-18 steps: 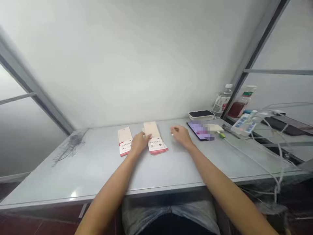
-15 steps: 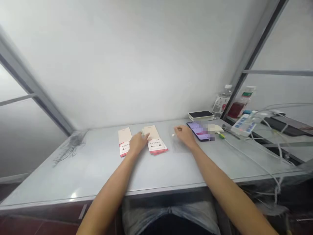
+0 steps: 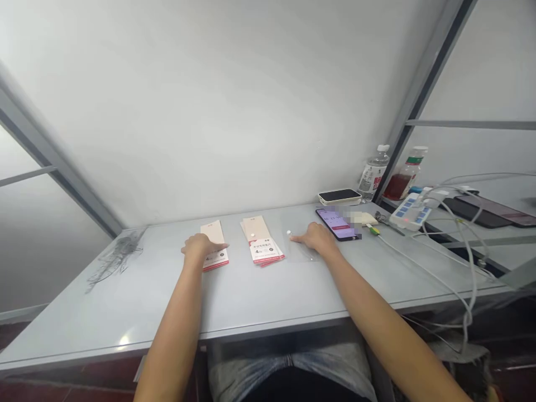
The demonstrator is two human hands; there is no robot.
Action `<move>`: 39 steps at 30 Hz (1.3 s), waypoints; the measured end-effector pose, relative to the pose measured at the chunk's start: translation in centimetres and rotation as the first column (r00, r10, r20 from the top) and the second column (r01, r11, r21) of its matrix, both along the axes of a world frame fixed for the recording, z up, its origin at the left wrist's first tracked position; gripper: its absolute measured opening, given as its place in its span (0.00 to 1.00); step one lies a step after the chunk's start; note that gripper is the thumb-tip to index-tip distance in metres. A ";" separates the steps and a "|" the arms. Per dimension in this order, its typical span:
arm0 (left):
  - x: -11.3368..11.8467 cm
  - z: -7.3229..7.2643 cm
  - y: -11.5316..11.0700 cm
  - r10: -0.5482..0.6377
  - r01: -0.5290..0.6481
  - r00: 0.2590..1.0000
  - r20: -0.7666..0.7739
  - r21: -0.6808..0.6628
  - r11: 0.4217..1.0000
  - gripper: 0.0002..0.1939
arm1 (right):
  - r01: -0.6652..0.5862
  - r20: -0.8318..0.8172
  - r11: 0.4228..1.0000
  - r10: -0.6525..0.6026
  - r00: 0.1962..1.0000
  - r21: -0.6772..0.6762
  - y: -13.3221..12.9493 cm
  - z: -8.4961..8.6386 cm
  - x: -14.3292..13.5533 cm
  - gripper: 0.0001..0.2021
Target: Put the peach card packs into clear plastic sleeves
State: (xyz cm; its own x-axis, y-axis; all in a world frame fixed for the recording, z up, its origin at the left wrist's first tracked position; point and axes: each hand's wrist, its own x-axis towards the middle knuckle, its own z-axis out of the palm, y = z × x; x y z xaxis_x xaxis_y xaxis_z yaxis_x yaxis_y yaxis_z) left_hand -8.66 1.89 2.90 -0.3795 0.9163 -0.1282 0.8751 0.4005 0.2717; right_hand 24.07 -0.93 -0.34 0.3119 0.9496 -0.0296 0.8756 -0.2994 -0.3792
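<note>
My left hand lies over a flat pale card packet with a red lower edge, covering its middle. The thumb stretches across the packet, apart from the fingers, which are partly hidden on the far side. To the right is a small fanned stack of similar card packets, with a white dot near its left edge. My right hand rests on a clear plastic sleeve. One digit points left, close to a white round button on the sleeve; the other fingers are partly hidden.
Right of my right hand lie a lit phone and a white-cased phone. Bottles, a power strip and loose white cables fill the right side. A dark tangled smudge marks the left of the table.
My left hand has moved left, from beside the middle stack onto the left packet. My right hand has uncurled a digit toward the button. The view has shifted slightly.
</note>
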 end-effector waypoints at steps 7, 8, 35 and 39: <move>-0.8 1.1 -1.0 0.163 -0.164 0.971 0.172 -0.007 0.986 0.35 | -0.050 -0.243 0.998 0.057 0.968 0.035 0.8 -0.8 0.7 0.18; -1.1 1.1 -1.0 0.177 -0.190 0.957 0.229 0.035 0.981 0.38 | -0.062 -0.335 0.995 0.086 0.938 0.083 0.9 -0.7 0.7 0.17; 9.0 0.8 -4.6 -0.622 0.404 0.523 0.583 0.473 0.783 0.26 | -0.005 -0.513 0.725 0.492 0.703 0.689 -0.9 0.7 -3.8 0.09; 9.0 0.7 -4.5 -0.626 0.355 0.526 0.576 0.520 0.777 0.24 | -0.046 -0.636 0.761 0.572 0.519 0.647 -0.9 0.7 -3.8 0.11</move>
